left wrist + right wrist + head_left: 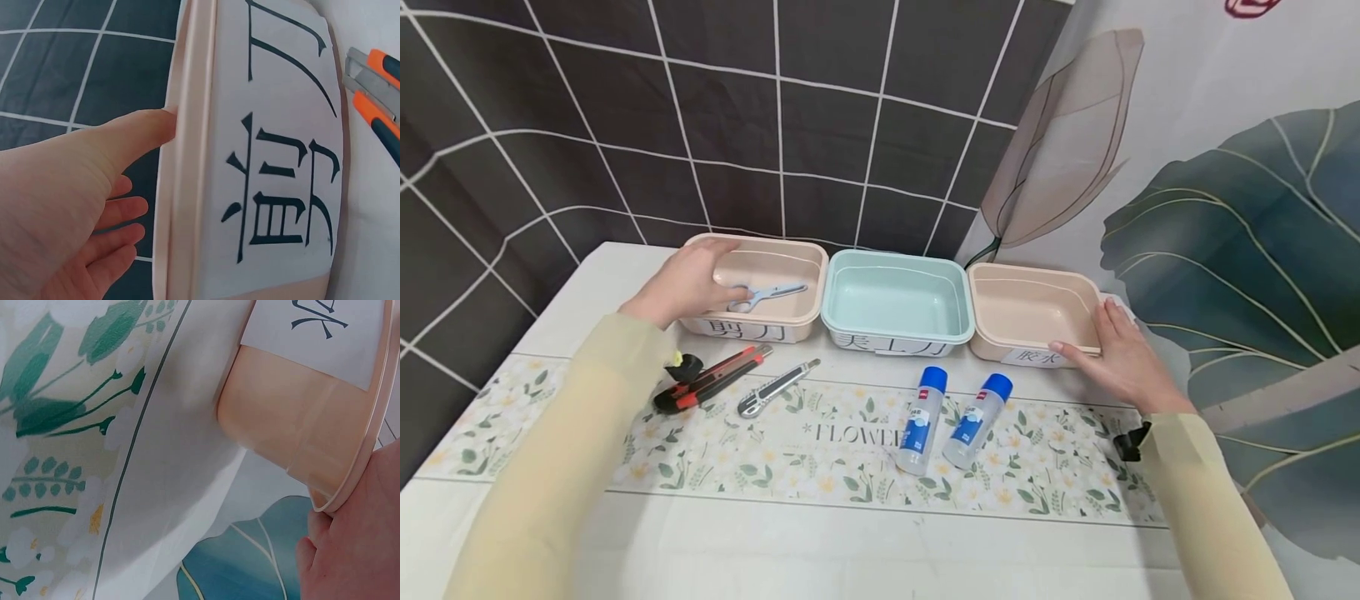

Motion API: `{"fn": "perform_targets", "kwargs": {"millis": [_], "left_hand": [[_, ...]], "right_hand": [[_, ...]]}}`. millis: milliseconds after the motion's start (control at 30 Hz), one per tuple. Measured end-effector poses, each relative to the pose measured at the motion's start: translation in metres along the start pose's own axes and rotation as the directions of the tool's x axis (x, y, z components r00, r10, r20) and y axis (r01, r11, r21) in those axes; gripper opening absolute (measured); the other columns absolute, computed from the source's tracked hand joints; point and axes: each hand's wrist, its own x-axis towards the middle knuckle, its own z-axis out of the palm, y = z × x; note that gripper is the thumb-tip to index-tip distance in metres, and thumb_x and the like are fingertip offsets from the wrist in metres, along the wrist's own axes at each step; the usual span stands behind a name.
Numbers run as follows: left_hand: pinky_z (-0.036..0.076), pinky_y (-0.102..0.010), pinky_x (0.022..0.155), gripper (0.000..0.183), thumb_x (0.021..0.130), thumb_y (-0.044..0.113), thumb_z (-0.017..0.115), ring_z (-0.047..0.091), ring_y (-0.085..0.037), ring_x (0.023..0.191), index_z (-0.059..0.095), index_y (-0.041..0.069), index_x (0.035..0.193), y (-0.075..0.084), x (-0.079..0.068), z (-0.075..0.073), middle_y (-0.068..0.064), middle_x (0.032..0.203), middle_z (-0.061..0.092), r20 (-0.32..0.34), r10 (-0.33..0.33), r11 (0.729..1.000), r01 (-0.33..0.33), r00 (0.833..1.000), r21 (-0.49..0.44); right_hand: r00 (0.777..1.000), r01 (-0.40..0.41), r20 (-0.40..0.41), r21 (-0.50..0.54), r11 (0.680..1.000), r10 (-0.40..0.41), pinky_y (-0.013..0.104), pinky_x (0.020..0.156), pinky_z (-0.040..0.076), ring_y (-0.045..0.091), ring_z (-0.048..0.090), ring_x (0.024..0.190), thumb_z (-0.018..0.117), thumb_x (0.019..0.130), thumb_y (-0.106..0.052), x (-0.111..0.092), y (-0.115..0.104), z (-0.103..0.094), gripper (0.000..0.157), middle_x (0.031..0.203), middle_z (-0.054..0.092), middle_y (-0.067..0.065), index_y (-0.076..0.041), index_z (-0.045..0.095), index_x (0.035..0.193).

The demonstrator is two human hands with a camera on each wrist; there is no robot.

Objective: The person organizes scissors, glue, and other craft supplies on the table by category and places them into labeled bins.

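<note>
My left hand [681, 285] lies over the left end of a pink plastic bin [781, 268], its thumb at the rim in the left wrist view and its other fingers loosely spread. Inside that bin is a pair of scissors [778, 292] with light blue handles. At the right end of another pink bin [1026, 304], my right hand [1123, 354] rests against the rim, thumb pointing along the front edge and fingers at the outer side. A light blue bin [898, 300] stands between the two, close up against both. Paper labels with Chinese characters mark all three fronts.
Two red-and-black utility knives [718, 379] and a silver utility knife [777, 389] lie before the left bin. Two clear glue bottles [922, 422] with blue caps lie right of centre on the floral table cover [820, 479]. Dark checked cloth [820, 125] hangs behind.
</note>
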Motion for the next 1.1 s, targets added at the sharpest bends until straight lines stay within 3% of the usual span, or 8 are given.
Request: {"fn": "perform_targets", "kwargs": {"millis": [433, 633, 900, 1100], "left_hand": [[0.033, -0.057, 0.111, 0.080, 0.085, 0.029, 0.083, 0.039, -0.042, 0.138, 0.046, -0.009, 0.145, 0.011, -0.017, -0.006, -0.027, 0.147, 0.048, -0.071, 0.011, 1.000, -0.013, 0.997, -0.025], [0.034, -0.056, 0.111, 0.082, 0.083, 0.030, 0.086, 0.040, -0.040, 0.138, 0.048, -0.008, 0.145, 0.021, -0.026, -0.007, -0.025, 0.147, 0.048, -0.105, 0.054, 0.998, -0.058, 0.993, -0.037], [0.034, -0.057, 0.111, 0.082, 0.084, 0.032, 0.085, 0.041, -0.041, 0.137, 0.048, -0.008, 0.145, 0.035, -0.041, 0.001, -0.027, 0.146, 0.048, -0.102, 0.043, 0.996, -0.050, 0.994, -0.072], [0.037, -0.052, 0.110, 0.080, 0.082, 0.029, 0.087, 0.048, -0.040, 0.133, 0.051, -0.005, 0.144, 0.045, -0.056, 0.010, -0.023, 0.142, 0.054, -0.125, 0.086, 0.992, -0.096, 0.988, -0.079]], "right_hand": [[1.000, 0.008, -0.010, -0.003, 1.000, -0.008, 0.075, 0.110, 0.008, 0.042, -0.006, 0.151, 0.051, 0.096, -0.067, 0.000, 0.001, 0.001, 0.107, 0.166, -0.010, 0.023, 0.001, -0.003, 0.160], [1.000, 0.008, -0.013, -0.004, 1.000, -0.008, 0.075, 0.110, 0.008, 0.042, -0.006, 0.151, 0.050, 0.096, -0.067, 0.000, 0.001, 0.001, 0.107, 0.166, -0.010, 0.023, 0.000, -0.004, 0.160], [1.000, 0.007, -0.015, -0.010, 1.000, -0.007, 0.075, 0.110, 0.009, 0.045, -0.002, 0.151, 0.051, 0.095, -0.067, 0.001, 0.002, 0.001, 0.108, 0.166, -0.005, 0.026, 0.000, -0.004, 0.160], [1.000, 0.009, -0.008, -0.012, 1.000, -0.009, 0.075, 0.111, 0.009, 0.043, -0.006, 0.151, 0.051, 0.096, -0.067, 0.002, 0.002, 0.002, 0.109, 0.166, -0.007, 0.025, 0.001, -0.004, 0.160]]}}
